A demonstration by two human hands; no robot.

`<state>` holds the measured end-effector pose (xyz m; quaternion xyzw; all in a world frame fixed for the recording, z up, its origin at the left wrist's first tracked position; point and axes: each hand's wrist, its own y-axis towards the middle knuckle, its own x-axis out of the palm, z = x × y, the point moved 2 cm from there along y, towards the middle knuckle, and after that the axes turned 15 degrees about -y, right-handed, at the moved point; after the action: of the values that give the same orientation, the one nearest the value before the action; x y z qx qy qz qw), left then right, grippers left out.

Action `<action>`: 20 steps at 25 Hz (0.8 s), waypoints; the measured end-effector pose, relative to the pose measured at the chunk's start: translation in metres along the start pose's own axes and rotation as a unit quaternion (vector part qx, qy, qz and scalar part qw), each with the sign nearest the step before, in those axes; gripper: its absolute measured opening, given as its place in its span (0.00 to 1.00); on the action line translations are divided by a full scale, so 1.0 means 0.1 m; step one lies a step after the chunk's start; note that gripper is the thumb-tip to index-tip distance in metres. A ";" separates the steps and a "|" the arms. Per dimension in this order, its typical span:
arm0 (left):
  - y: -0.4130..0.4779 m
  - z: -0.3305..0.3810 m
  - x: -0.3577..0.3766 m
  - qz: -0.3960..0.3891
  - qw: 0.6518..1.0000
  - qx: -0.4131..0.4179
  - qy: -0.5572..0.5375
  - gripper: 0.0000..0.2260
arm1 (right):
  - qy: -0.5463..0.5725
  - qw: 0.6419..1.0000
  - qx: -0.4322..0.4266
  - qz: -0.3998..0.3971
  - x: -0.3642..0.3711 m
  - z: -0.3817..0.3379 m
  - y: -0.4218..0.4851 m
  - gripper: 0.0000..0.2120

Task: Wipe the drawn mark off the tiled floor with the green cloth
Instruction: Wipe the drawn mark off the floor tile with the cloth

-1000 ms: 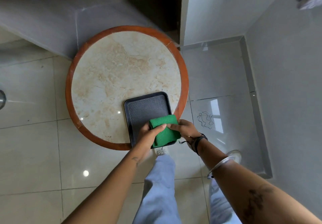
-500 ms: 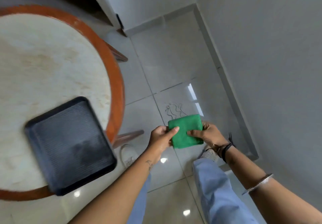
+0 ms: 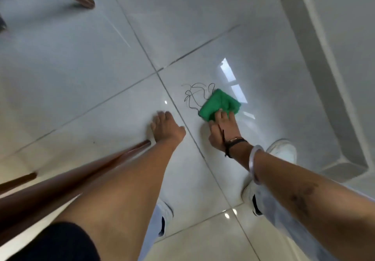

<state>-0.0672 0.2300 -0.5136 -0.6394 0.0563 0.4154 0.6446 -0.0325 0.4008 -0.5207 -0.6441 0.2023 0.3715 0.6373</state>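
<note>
The right hand (image 3: 224,127) presses the folded green cloth (image 3: 220,104) flat onto the glossy tiled floor (image 3: 203,27), fingers spread over its near edge, so the cloth covers the 4 o'clock corner of the black scribbled mark (image 3: 195,95). The left hand (image 3: 165,128) lies open and empty, palm down on the neighbouring tile at the mark's 8 o'clock, just beside the foot of a wooden table leg (image 3: 113,159). A white shoe (image 3: 282,151) stands at 5 o'clock from the cloth.

The green cloth (image 3: 220,104), held between both hands above the floor half a second ago, now lies pressed on the tile under the right hand (image 3: 223,130) alone, overlapping the drawn mark (image 3: 194,95) (its right edge), while the left hand (image 3: 165,127) rests flat on the floor.
</note>
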 end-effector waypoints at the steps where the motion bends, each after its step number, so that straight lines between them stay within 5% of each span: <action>1: 0.09 -0.02 0.00 -0.009 1.000 0.006 0.023 0.36 | -0.003 1.000 0.008 0.001 0.05 -0.10 -0.02 0.20; 4: 0.28 -0.04 -0.01 -0.043 0.997 0.020 0.068 0.42 | 0.019 0.999 0.029 0.020 0.10 -0.04 0.00 0.32; 8: 0.28 -0.16 0.08 -0.089 0.987 0.048 0.122 0.49 | -0.061 0.997 -0.055 0.002 0.37 0.23 -0.02 0.42; 13: 0.27 -0.21 0.15 -0.099 0.983 0.064 0.138 0.54 | 0.073 0.986 0.152 -0.007 0.27 0.57 0.34 0.43; 14: 0.25 -0.22 0.16 -0.093 0.983 0.066 0.143 0.55 | 0.057 0.990 0.126 -0.013 0.28 0.45 0.32 0.44; 16: 0.23 -0.22 0.15 -0.090 0.981 0.073 0.157 0.57 | -0.048 0.995 -0.090 -0.009 0.43 0.09 0.08 0.44; 18: 0.26 -0.22 0.09 -0.102 0.977 0.078 0.169 0.58 | -0.125 0.947 -0.296 -0.026 0.56 0.06 -0.19 0.41; 19: 0.29 -0.23 0.05 -0.107 0.976 0.079 0.175 0.58 | -0.122 0.946 -0.301 0.005 0.55 0.16 -0.16 0.38; 20: 0.32 -0.25 0.03 -0.113 0.974 0.080 0.177 0.58 | -0.093 0.972 -0.213 0.045 0.51 0.27 -0.06 0.37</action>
<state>-0.0732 0.2042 -0.5444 -0.6512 0.1305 0.2143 0.7162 -0.0011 0.4383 -0.5521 -0.7175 0.0873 0.4930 0.4843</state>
